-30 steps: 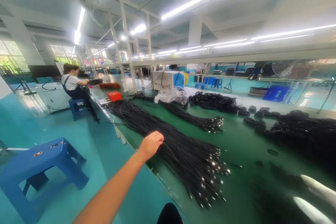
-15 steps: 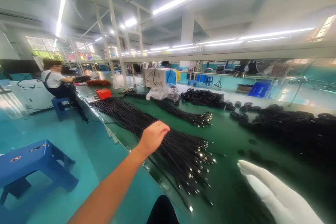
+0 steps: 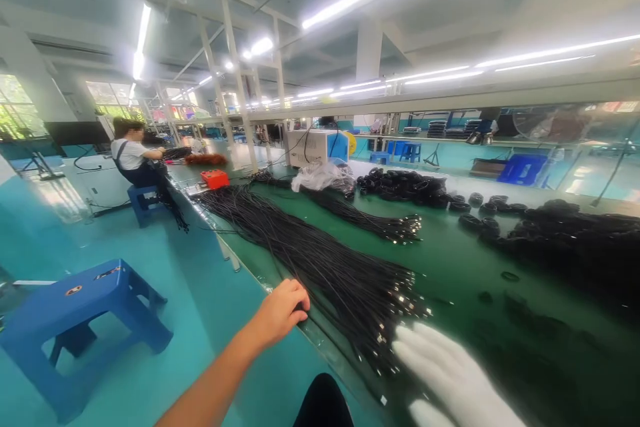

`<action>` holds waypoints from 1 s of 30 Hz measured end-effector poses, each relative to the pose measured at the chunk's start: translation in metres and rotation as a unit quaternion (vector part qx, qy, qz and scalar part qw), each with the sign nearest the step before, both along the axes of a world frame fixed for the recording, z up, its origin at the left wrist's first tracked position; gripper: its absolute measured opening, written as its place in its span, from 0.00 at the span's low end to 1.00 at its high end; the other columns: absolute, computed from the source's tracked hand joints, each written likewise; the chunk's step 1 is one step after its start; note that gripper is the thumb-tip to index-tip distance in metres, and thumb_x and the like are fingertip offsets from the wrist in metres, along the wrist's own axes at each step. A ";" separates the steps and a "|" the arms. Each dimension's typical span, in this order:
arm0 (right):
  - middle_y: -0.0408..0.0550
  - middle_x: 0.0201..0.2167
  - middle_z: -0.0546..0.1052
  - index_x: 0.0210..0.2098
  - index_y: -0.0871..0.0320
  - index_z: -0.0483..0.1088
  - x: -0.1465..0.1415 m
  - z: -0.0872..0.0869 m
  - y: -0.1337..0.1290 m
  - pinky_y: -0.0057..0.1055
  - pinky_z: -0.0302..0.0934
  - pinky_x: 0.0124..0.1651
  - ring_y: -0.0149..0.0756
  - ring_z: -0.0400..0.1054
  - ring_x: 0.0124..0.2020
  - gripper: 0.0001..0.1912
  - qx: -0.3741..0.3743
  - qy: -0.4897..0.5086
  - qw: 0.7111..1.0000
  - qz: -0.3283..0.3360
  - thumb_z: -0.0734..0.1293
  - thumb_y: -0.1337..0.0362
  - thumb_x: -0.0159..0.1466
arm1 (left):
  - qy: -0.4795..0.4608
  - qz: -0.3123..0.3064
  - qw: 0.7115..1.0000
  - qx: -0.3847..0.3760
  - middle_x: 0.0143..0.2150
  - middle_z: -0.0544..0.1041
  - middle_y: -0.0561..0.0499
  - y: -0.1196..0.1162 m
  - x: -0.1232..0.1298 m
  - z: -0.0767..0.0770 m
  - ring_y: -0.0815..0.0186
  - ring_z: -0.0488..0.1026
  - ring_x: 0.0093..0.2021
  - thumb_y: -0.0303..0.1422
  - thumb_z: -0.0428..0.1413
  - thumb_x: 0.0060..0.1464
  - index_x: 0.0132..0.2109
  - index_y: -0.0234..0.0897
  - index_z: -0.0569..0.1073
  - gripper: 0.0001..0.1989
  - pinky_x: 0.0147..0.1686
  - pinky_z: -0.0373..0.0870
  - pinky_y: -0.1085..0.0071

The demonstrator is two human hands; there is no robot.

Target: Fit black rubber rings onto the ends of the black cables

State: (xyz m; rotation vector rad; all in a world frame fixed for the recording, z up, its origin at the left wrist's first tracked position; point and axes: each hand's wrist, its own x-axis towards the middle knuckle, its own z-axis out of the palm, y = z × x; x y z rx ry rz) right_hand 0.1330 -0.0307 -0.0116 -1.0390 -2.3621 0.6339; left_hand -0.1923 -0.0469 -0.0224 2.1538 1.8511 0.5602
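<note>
A large bundle of black cables (image 3: 320,253) lies along the green-topped bench, its metal-tipped connector ends fanned out to the right. My bare left hand (image 3: 284,310) is at the bench's front edge, beside the near side of the bundle. Its fingers are curled down with the thumb close to them; whatever they may hold is hidden. My right hand (image 3: 445,370), in a white glove, hovers or rests near the connector ends with its fingers stretched and the thumb apart. A smaller bundle of black cables (image 3: 360,217) lies behind the large one.
Coiled black cables (image 3: 575,233) are heaped on the right of the bench. Farther back are a clear plastic bag (image 3: 320,177), a white-and-blue machine (image 3: 313,147) and a red box (image 3: 215,179). A blue stool (image 3: 95,300) stands at left; a co-worker (image 3: 135,153) sits beyond.
My left hand has come down from over the bundle to its near side by the bench edge. My right hand has moved left to the connector ends, its fingers spreading. The view has shifted slightly left.
</note>
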 end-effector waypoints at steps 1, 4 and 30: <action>0.45 0.58 0.62 0.55 0.44 0.64 -0.016 0.002 -0.002 0.61 0.48 0.59 0.60 0.50 0.61 0.27 -0.002 -0.019 0.999 0.047 0.66 0.54 0.55 | -0.005 -0.010 1.000 -0.006 0.37 0.71 0.53 0.001 -0.004 0.003 0.64 0.66 0.41 0.26 0.54 0.49 0.31 0.39 0.71 0.03 0.41 0.63 0.70; 0.51 0.56 0.65 0.53 0.49 0.67 -0.045 -0.001 -0.001 0.69 0.38 0.57 0.66 0.51 0.60 0.28 -0.037 -0.059 0.992 0.107 0.69 0.55 0.53 | -0.023 -0.032 0.999 -0.005 0.34 0.72 0.55 0.003 -0.013 0.019 0.66 0.66 0.39 0.28 0.53 0.51 0.30 0.39 0.70 0.04 0.43 0.61 0.70; 0.59 0.34 0.77 0.45 0.71 0.66 0.014 0.014 0.024 0.40 0.69 0.30 0.47 0.74 0.34 0.20 -0.688 0.399 0.555 0.244 0.62 0.64 0.56 | -0.147 -0.344 0.927 0.003 0.33 0.76 0.55 0.063 0.177 0.087 0.68 0.70 0.38 0.30 0.53 0.56 0.33 0.39 0.76 0.07 0.46 0.60 0.70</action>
